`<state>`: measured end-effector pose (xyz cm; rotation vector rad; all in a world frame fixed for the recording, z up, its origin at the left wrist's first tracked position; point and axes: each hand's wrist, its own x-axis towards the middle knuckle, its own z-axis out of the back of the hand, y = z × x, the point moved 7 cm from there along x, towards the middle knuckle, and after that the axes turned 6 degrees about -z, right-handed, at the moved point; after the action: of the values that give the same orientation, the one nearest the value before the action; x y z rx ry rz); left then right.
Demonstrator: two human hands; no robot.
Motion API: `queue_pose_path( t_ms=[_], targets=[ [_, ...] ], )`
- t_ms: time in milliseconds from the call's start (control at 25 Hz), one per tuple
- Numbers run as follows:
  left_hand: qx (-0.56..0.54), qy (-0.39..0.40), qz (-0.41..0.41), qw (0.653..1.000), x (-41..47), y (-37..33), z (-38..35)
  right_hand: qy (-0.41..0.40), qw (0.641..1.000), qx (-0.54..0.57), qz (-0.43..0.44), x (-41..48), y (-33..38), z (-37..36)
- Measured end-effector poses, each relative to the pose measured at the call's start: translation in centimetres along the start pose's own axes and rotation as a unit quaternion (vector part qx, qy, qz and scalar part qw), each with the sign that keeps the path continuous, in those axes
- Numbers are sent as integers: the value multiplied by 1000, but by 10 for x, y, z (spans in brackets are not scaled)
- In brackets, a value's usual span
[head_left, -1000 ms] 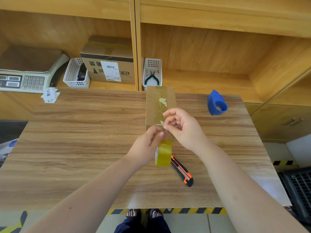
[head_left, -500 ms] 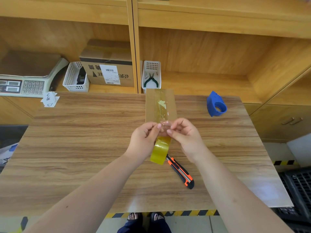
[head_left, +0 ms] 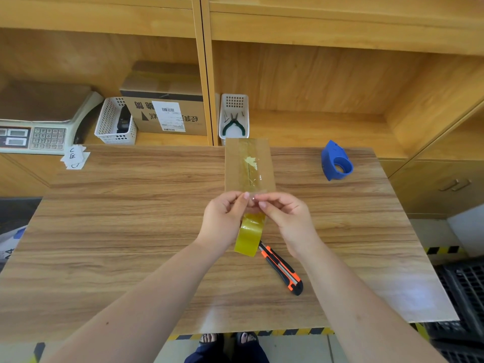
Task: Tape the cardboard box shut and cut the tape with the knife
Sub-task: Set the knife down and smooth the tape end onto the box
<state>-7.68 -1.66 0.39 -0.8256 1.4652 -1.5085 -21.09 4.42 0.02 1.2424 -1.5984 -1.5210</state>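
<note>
Over a wooden desk [head_left: 131, 231], the left hand [head_left: 224, 218] holds a yellow tape roll [head_left: 248, 237] while both hands' fingers pinch its clear loose end. The right hand [head_left: 288, 218] meets it just in front of the cardboard box [head_left: 235, 166]. An orange knife [head_left: 281, 268] lies on the desk beside the roll.

Wide open desk [head_left: 131, 231] on the left; on the right, knife [head_left: 281, 268] near, blue dispenser [head_left: 336, 162] far back.

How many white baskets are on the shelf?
2. One white basket stands left of the labelled cardboard box; the other basket, right of the divider, holds pliers. None seem hidden.
</note>
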Motion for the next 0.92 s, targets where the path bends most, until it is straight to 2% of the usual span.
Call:
queue_pose_path(
  t_ms=[240, 640, 800, 920],
  targets=[
    [16, 7, 20, 1000, 4, 5, -3, -44, 999, -26, -11, 5, 0, 10],
    [13, 31, 11, 999, 8, 13, -12, -111, 981, -154, 39, 5, 15, 17],
    [46, 48, -3, 998, 7, 13, -14, -120, 965, -214, 90, 4, 17, 18],
    [53, 40, 8, 998, 6, 10, -13, -107, 963, -229, 94, 2, 19, 18]
  ],
)
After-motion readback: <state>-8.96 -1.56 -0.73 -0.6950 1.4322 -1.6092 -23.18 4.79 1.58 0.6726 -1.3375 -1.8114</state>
